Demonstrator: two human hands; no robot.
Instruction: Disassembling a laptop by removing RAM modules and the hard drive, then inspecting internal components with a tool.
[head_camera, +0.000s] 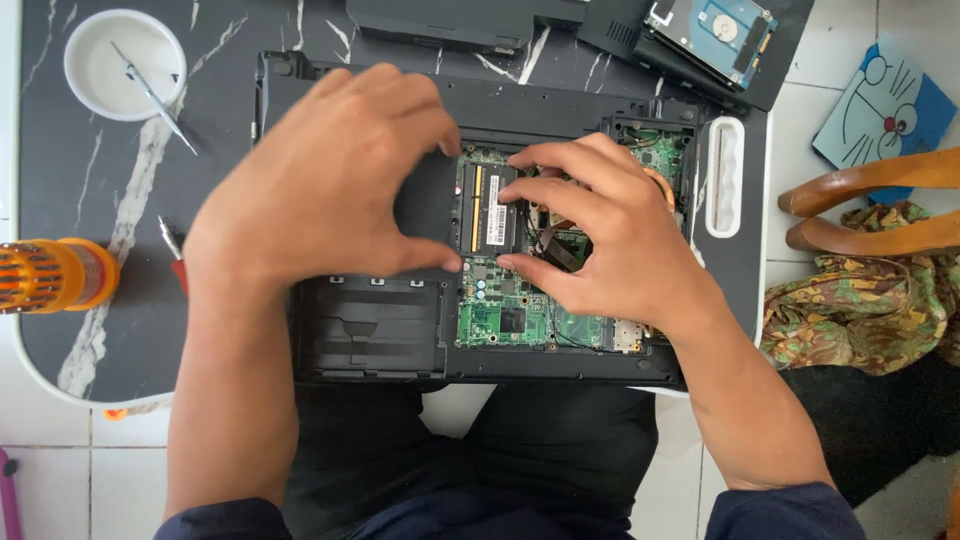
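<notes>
An opened black laptop lies upside down on a dark marble-pattern table, its green circuit board exposed. A memory module with a white label sits in its slot in the middle. My left hand rests over the laptop's left part, thumb and forefinger touching the module's left side. My right hand comes from the right, its fingertips on the module's top and right edges. Both hands pinch around the module.
A white dish with tweezers stands at the back left. An orange bit holder and a red screwdriver lie at the left. A hard drive sits at the back right. A wooden chair arm is at the right.
</notes>
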